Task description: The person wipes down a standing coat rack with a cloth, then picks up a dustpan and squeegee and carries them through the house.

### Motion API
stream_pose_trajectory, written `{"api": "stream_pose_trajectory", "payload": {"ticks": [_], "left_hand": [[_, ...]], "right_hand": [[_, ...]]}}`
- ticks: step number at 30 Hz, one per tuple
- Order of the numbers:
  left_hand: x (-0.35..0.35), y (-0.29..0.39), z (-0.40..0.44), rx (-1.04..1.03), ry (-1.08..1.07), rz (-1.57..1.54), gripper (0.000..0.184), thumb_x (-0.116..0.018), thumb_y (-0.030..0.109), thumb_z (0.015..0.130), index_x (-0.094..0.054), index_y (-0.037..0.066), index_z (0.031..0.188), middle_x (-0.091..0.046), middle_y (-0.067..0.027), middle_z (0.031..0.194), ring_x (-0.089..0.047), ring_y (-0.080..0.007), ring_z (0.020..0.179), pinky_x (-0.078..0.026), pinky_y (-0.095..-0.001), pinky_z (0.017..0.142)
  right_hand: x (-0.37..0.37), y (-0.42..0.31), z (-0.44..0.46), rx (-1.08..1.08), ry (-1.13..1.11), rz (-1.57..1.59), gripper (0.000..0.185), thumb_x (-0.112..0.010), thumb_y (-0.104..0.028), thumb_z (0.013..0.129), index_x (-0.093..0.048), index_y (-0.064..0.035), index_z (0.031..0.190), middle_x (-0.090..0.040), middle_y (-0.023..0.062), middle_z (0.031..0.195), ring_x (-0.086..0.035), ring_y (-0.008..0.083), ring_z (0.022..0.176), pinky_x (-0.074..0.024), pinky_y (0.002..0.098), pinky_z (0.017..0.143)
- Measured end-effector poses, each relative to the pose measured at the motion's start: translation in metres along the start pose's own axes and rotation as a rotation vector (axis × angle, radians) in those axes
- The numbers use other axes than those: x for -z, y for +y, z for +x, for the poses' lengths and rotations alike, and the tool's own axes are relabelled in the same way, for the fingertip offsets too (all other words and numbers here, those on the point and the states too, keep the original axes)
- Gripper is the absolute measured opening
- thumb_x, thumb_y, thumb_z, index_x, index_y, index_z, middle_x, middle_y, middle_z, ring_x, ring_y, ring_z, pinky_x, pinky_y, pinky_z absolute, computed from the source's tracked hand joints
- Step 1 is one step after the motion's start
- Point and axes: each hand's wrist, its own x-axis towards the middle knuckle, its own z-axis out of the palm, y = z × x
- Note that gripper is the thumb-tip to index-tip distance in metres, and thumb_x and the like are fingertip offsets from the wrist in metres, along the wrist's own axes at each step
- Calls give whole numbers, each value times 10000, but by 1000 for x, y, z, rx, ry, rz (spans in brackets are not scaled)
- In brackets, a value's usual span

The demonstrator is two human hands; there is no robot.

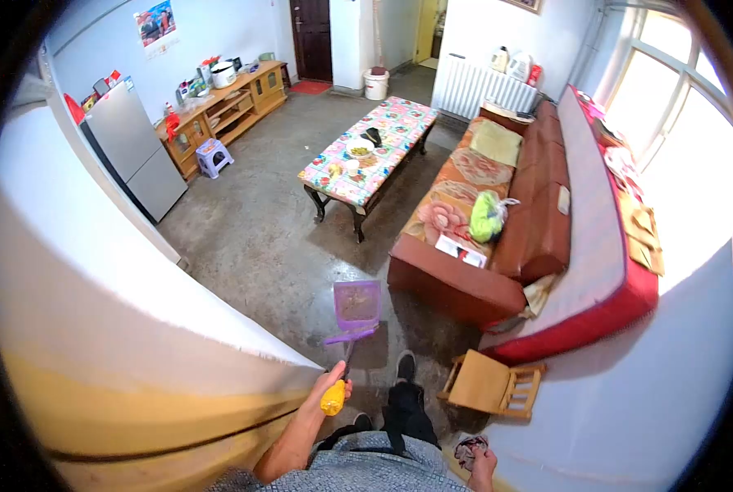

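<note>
My left hand (331, 389) is wrapped round the handle of a purple dustpan (358, 300), held low in front of my legs. A yellow, rounded piece (333, 399) shows at the top of that grip; whether it is the handle's end or a separate item, I cannot tell. Across the pan's near edge runs a purple strip (351, 334), possibly a broom head. Some dirt seems to lie in the pan. At the lower right my right hand (483, 469) is closed on a crumpled dark patterned cloth (470, 449), close to my hip.
Ahead stands a low table (379, 148) with a flowered cover. A brown sofa (456, 287) and a leaning mattress (575, 320) line the right side. Nearer is a wooden chair (481, 383). A wall (178, 328) runs close on my left, with a fridge (137, 135) beyond it.
</note>
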Motion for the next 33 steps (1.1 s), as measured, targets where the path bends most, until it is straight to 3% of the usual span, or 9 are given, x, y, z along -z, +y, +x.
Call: {"api": "stream_pose_trajectory", "payload": {"ticks": [2, 3, 8, 9, 11, 15, 19, 22, 33], "left_hand": [[1, 23, 35, 53, 45, -151, 479, -733, 509, 966, -578, 56, 968, -623, -88, 744, -592, -154, 552, -503, -286, 485], [1, 37, 49, 42, 55, -165, 479, -733, 509, 966, -578, 56, 968, -623, -88, 744, -592, -154, 552, -503, -286, 485], [-35, 124, 66, 21, 248, -321, 541, -745, 528, 949, -551, 24, 970, -595, -85, 716, -554, -147, 504, -456, -264, 430], [-38, 137, 72, -2, 276, -320, 554, -747, 542, 943, -554, 23, 956, -591, -80, 711, -549, -143, 495, -453, -261, 427], [-32, 164, 77, 76, 226, -424, 518, -722, 517, 974, -537, 33, 981, -594, -68, 791, -549, -101, 553, -439, -207, 427], [-47, 227, 85, -95, 388, -339, 491, -737, 518, 962, -544, 67, 977, -603, -66, 804, -548, -102, 553, -447, -211, 442], [-8, 284, 135, -137, 460, -260, 440, -701, 536, 976, -605, 107, 995, -635, -55, 754, -613, -154, 588, -517, -298, 512], [35, 336, 178, -170, 464, -262, 443, -697, 539, 976, -607, 108, 1030, -632, -52, 751, -616, -160, 588, -523, -303, 517], [160, 562, 236, -105, 471, -233, 475, -709, 547, 969, -591, 91, 1029, -643, -75, 762, -612, -175, 571, -512, -325, 500]], "right_hand": [[-17, 19, 88, 43, -240, 407, 183, -698, -74, 943, -688, 27, 1095, -740, 120, 994, -736, 239, 849, -614, 379, 718], [-43, 4, 112, 39, -257, 395, 183, -698, -74, 943, -688, 27, 1095, -740, 120, 994, -736, 239, 849, -614, 379, 718], [-242, -244, 76, -15, -331, -169, 233, -712, -103, 958, -708, -10, 1172, -731, 68, 1089, -686, 166, 941, -560, 330, 823], [-265, -254, 109, 121, -457, -182, 223, -713, -120, 966, -719, -9, 1160, -731, 49, 1069, -666, 145, 943, -540, 315, 836], [-306, -279, 173, 259, -452, -502, 201, -707, -125, 974, -725, 1, 1130, -732, 38, 1042, -657, 136, 939, -526, 302, 843], [-407, -368, 204, 251, -563, -491, 137, -674, -115, 998, -703, 2, 1063, -726, 51, 1003, -678, 137, 870, -542, 280, 794], [-490, -392, 235, 285, -566, -490, 151, -660, -113, 1002, -682, 10, 1088, -731, 85, 1019, -706, 180, 865, -589, 324, 784], [-551, -388, 246, 257, -594, -441, 189, -637, -98, 1002, -656, 22, 1147, -734, 137, 1013, -736, 278, 871, -654, 459, 729], [-777, -398, 179, -34, -562, -441, 213, -629, -82, 992, -628, 40, 1166, -723, 157, 1076, -735, 284, 924, -634, 426, 742]]}}
